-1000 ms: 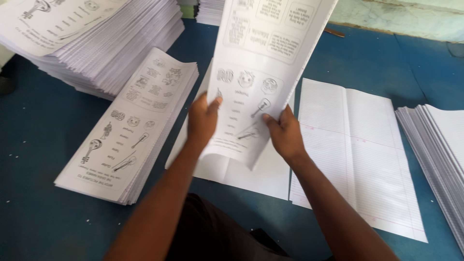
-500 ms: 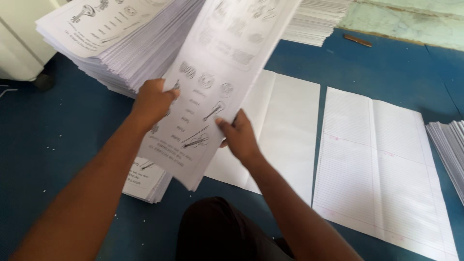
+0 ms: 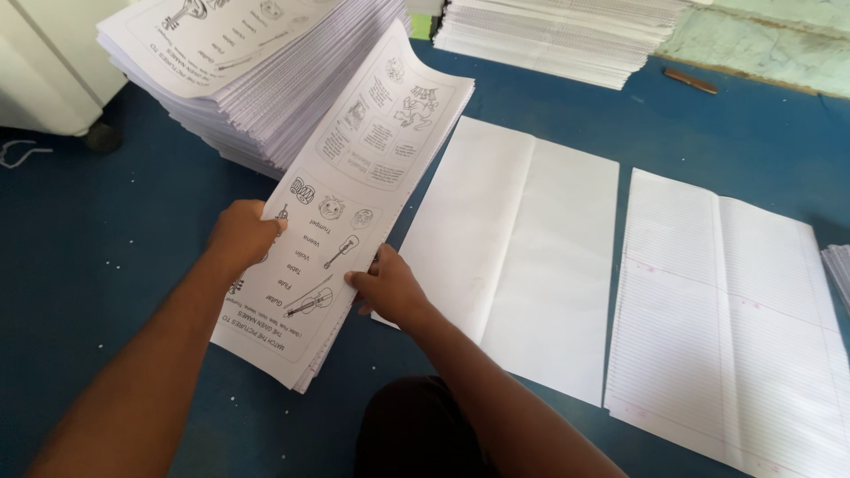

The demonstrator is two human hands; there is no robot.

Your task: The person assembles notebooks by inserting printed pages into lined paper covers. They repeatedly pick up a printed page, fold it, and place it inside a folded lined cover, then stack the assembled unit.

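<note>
While the left hand [image 3: 241, 235] grips one long edge, the right hand [image 3: 387, 288] clamps the other edge of a long white printed worksheet sheaf [image 3: 345, 208] above the blue floor [image 3: 115, 221].

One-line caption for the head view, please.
Both hands, left and right, hold a printed sheet bundle above a blue floor.

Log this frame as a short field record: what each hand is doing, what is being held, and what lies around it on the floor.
left hand: grips the left edge of the printed sheets
right hand: grips the right edge of the same sheets
printed sheets: a thin bundle with drawings of instruments, held over a low pile
tall stack: printed sheets, upper left
blank folded sheet: flat on the floor, centre
ruled sheet: flat, to its right, apart
far stack: white paper, top centre
floor: blue
</note>
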